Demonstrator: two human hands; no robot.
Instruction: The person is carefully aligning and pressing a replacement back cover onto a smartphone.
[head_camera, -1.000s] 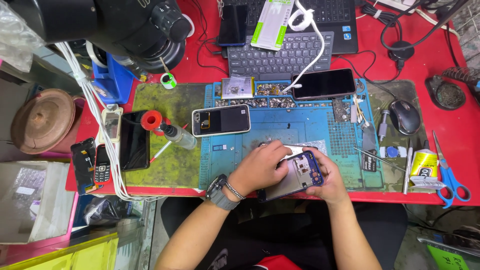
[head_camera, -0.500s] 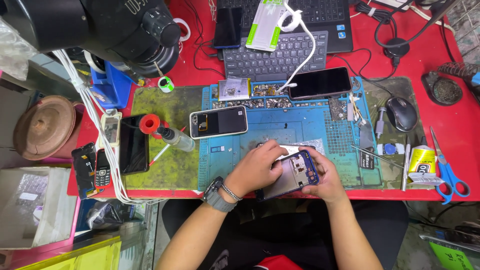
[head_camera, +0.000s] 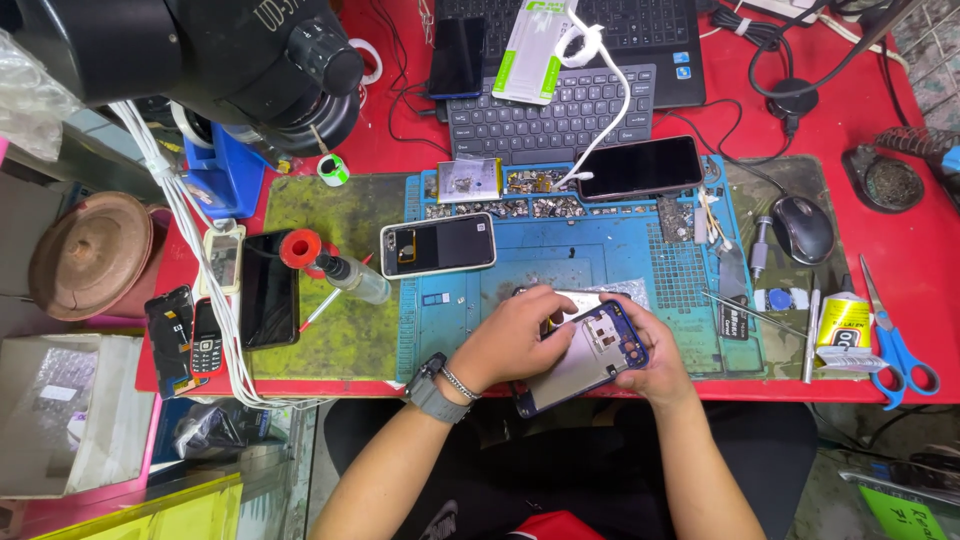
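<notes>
Blue mat (head_camera: 600, 262): landmark on red worktop (head_camera: 905, 255).
Phone (head_camera: 585, 358): opened, back up, at mat's near edge.
Left hand (head_camera: 512, 335): fingers pressed on phone's top.
Right hand (head_camera: 655, 360): fingers cupping phone's right edge.
Tip: steady frame, work gently.

A red table (head_camera: 930, 250) fills most of the view, lit evenly from above. A blue mat (head_camera: 600, 255) lies in the middle of it, and a stained green mat (head_camera: 325, 340) lies just beside it on the left. At the far edge stand a laptop (head_camera: 660, 40) and a separate keyboard (head_camera: 545, 115). A black microscope (head_camera: 220, 60) hangs over the top left corner. A mouse (head_camera: 803, 228) and scissors (head_camera: 895, 345) lie on the right side. Left of the table a brown round lid (head_camera: 90, 255) and a grey box (head_camera: 60, 420) are seen. Below the table edge the floor is dark and unclear.
</notes>
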